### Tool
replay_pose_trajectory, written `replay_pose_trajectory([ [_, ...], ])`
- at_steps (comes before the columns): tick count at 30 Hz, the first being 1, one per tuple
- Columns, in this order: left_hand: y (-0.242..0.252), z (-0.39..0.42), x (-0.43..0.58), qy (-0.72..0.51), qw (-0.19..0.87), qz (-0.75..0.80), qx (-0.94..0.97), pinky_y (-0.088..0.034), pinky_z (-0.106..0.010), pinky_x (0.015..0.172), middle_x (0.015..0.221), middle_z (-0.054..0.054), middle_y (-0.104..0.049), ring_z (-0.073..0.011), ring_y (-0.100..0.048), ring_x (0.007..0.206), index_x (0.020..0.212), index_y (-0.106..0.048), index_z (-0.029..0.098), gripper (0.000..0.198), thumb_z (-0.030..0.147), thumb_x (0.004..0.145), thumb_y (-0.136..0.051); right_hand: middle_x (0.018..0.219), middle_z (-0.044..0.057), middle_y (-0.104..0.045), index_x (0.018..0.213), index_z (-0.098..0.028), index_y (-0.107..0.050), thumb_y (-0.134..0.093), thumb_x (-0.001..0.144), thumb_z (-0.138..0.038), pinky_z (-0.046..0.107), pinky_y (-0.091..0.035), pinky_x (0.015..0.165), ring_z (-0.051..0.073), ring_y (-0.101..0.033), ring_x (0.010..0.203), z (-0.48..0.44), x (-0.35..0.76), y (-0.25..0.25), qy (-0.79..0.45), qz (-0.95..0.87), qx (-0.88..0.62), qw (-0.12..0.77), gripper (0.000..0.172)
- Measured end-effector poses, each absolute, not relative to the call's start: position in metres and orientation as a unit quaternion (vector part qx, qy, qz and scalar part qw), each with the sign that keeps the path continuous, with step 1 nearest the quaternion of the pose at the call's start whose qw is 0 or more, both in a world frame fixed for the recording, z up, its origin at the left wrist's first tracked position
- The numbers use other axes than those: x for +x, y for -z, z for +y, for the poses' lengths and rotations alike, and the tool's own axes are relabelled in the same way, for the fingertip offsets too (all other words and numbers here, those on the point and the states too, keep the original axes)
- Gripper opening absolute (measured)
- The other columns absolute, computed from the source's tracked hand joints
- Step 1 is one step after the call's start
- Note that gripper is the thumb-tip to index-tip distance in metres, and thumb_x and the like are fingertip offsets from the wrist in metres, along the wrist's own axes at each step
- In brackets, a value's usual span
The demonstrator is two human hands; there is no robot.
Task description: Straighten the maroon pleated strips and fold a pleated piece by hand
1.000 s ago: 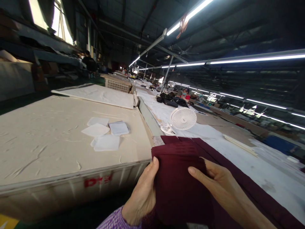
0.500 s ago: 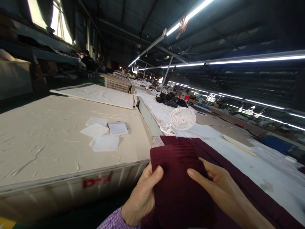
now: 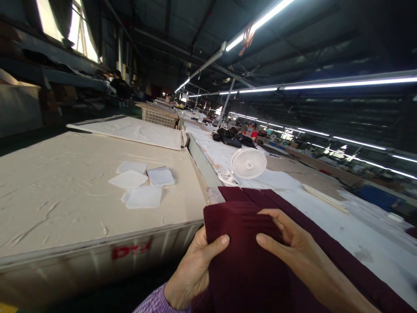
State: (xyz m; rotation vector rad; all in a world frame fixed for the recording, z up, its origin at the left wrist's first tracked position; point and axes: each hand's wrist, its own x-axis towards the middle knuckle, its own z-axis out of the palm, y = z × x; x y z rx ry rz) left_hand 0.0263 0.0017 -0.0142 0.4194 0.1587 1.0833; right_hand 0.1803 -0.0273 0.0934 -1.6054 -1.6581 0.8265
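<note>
A dark maroon fabric panel (image 3: 244,265), perhaps several layers thick, is held upright in front of me. My left hand (image 3: 194,266) grips its left edge, thumb flat on the near face and the other fingers hidden behind. At its upper right, my right hand (image 3: 295,245) has the thumb on the near face and the index finger bent over the fabric; its lower fingers are partly hidden. Behind the panel, more maroon fabric pieces (image 3: 312,232) lie in long strips along the white-covered table (image 3: 342,234).
A white fan (image 3: 249,164) stands on the table, with a dark pile (image 3: 230,137) beyond it. To the left, white cut pieces (image 3: 143,198) rest on a beige-covered bin top (image 3: 74,191). Pale strips (image 3: 325,199) lie at right. Other people (image 3: 251,130) are farther back.
My right index finger has moved left over the upper part of the panel. My left thumb has slid slightly inward. Both hands still hold the fabric.
</note>
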Motion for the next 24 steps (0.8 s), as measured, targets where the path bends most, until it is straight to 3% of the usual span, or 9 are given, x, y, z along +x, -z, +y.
replay_pose_trajectory([
  [6,0.0102,0.0006,0.0256,-0.516,0.836,0.075,0.167,-0.048,-0.034,0.093,0.092,-0.008,-0.071,-0.0202,-0.066,0.091,0.102,-0.064,0.015,0.022,0.021,0.081,-0.065,0.094,0.006,-0.068,0.099,-0.018,-0.063,-0.061,0.081,-0.042,0.037,-0.053,0.076,0.025,-0.063,0.085,-0.0296,0.18,-0.0906,-0.353,-0.615,-0.63,0.317,0.031],
  [10,0.0057,0.0024,0.0224,-0.475,0.872,0.044,0.106,-0.044,-0.037,0.098,0.103,-0.013,-0.068,-0.0242,-0.062,0.102,0.116,-0.059,0.01,0.043,0.042,0.088,-0.051,0.082,0.004,-0.068,0.091,-0.017,-0.066,-0.061,0.079,-0.043,0.035,-0.053,0.072,0.024,-0.063,0.079,-0.0278,0.1799,-0.0907,-0.307,-0.63,-0.642,0.311,0.03],
  [17,0.0083,0.0064,0.0203,-0.451,0.888,0.012,0.084,-0.039,-0.039,0.103,0.111,-0.014,-0.066,-0.0259,-0.058,0.109,0.13,-0.048,0.011,0.052,0.044,0.09,-0.046,0.076,0.003,-0.065,0.083,-0.017,-0.065,-0.062,0.076,-0.043,0.03,-0.051,0.063,0.021,-0.06,0.07,-0.0275,0.1799,-0.0916,-0.253,-0.655,-0.649,0.293,0.028],
  [22,0.0122,0.0065,0.0221,-0.456,0.884,0.006,0.096,-0.041,-0.039,0.101,0.11,-0.013,-0.066,-0.026,-0.059,0.108,0.123,-0.055,0.012,0.047,0.044,0.089,-0.047,0.075,0.002,-0.063,0.082,-0.017,-0.062,-0.062,0.076,-0.045,0.029,-0.05,0.063,0.021,-0.06,0.072,-0.0285,0.1795,-0.0928,-0.22,-0.664,-0.657,0.283,0.028],
  [24,0.0139,0.0043,0.0241,-0.483,0.867,0.007,0.12,-0.043,-0.038,0.099,0.108,-0.012,-0.067,-0.0259,-0.06,0.106,0.116,-0.06,0.014,0.043,0.042,0.084,-0.057,0.074,0.002,-0.062,0.082,-0.017,-0.062,-0.061,0.076,-0.045,0.029,-0.05,0.062,0.02,-0.06,0.07,-0.0285,0.1797,-0.0921,-0.215,-0.664,-0.658,0.283,0.029],
])
